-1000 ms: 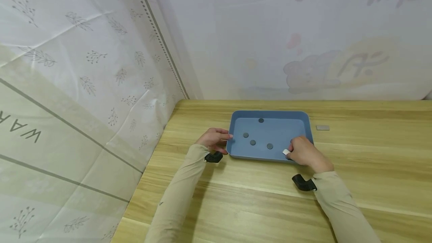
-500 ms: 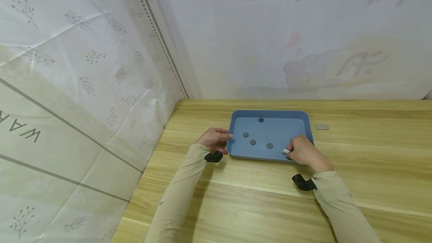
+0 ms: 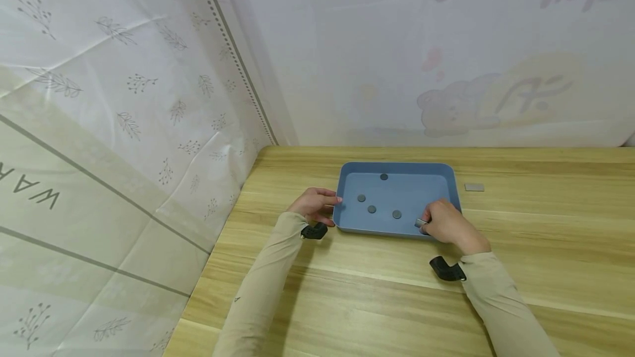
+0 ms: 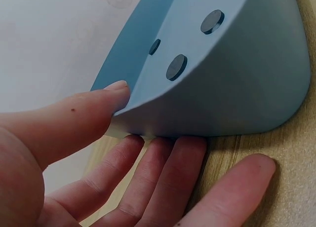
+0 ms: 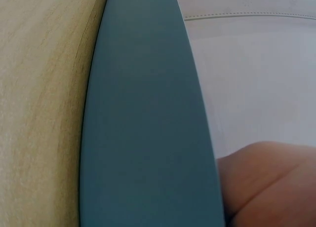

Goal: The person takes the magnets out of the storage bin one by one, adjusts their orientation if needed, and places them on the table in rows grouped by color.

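Here my left hand [image 3: 313, 206] steadies the blue tray [image 3: 397, 169] at its left wall, thumb tip on the rim and the straight fingers [image 4: 163, 177] lying along the base on the wooden table [image 3: 347, 302], so the hand is open and only bracing; my right hand [image 3: 448, 223] sits at the tray's near right corner with its fingers curled, pinching a small flat metal piece [image 3: 420, 222] just over the tray floor by the front wall; the right wrist view shows little but the tray's outer wall and a bit of my palm, so the pinch itself I read from the head view alone; I judge the piece to be light, stiff and thin, with smooth faces that could slip, so the edges are the place to take it, thumb on one side and a fingertip on the other, rather than the flat faces; four dark round discs [image 3: 371, 209] lie flat and apart on the tray floor, and they look just as thin and hard, awkward to lift off a smooth bottom unless tipped up by an edge; the tray looks like light rigid plastic that would slide on the table if nudged, hence the bracing hand; another small grey rectangle [image 3: 474, 187] lies on the table just right of the tray, apart from it
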The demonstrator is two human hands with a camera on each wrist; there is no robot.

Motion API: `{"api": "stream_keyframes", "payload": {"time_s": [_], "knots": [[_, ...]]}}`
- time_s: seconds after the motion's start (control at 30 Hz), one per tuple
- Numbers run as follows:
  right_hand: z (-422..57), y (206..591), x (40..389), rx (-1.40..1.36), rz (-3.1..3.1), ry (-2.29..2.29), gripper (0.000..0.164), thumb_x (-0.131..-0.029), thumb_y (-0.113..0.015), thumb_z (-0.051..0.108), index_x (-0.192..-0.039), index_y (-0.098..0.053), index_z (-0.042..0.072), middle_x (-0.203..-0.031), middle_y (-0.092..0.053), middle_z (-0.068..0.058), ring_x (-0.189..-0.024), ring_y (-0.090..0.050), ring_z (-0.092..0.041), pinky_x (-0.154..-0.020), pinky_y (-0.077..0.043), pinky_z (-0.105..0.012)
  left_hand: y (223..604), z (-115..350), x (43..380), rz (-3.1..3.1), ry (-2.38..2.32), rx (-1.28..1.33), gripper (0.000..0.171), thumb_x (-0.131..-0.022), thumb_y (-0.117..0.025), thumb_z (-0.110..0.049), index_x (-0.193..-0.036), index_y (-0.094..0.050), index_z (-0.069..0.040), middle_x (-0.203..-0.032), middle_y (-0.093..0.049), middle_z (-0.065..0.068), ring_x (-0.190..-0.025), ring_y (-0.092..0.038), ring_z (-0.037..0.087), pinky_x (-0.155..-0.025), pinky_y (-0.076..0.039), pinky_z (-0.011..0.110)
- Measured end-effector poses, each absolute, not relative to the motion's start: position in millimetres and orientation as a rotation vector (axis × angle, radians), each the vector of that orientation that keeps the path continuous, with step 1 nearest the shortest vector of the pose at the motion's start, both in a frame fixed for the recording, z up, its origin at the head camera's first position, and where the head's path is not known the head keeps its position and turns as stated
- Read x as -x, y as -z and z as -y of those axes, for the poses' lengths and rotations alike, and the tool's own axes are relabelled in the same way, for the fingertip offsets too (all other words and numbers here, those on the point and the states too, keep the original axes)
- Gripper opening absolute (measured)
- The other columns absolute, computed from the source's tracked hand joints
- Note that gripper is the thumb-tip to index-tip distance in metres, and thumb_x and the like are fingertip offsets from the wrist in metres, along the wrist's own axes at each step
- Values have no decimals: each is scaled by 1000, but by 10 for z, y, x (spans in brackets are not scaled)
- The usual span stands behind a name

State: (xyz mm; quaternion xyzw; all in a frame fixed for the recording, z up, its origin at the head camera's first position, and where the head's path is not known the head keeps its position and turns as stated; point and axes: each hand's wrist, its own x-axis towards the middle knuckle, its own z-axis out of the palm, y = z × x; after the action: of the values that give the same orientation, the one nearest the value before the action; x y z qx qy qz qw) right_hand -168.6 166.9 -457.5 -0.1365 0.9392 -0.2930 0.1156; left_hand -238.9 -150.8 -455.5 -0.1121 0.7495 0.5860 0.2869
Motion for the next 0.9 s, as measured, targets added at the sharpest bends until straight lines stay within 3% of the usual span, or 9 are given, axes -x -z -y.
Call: {"api": "stream_keyframes", "payload": {"time_s": [0.3,0.9], "knots": [[-1667,4566,1665,434,-2742,852,8,-81,-71,6,-78,-64,6,-81,-62,-6,-74,-52,-20,-66,-46,-34,4571,1513,2402,-1996,-1575,307,46,-88,-71,-13,-128,-55,2,-122,-63,21,-101,-68,31,-66,-61,44],[-1678,4572,1664,465,-2742,889,7,-82,-69,4,-78,-64,7,-80,-65,-3,-74,-55,-17,-67,-47,-33,4549,1519,2382,-1984,-1589,303,49,-88,-71,-14,-131,-53,2,-124,-63,22,-102,-68,32,-65,-62,43]]}}
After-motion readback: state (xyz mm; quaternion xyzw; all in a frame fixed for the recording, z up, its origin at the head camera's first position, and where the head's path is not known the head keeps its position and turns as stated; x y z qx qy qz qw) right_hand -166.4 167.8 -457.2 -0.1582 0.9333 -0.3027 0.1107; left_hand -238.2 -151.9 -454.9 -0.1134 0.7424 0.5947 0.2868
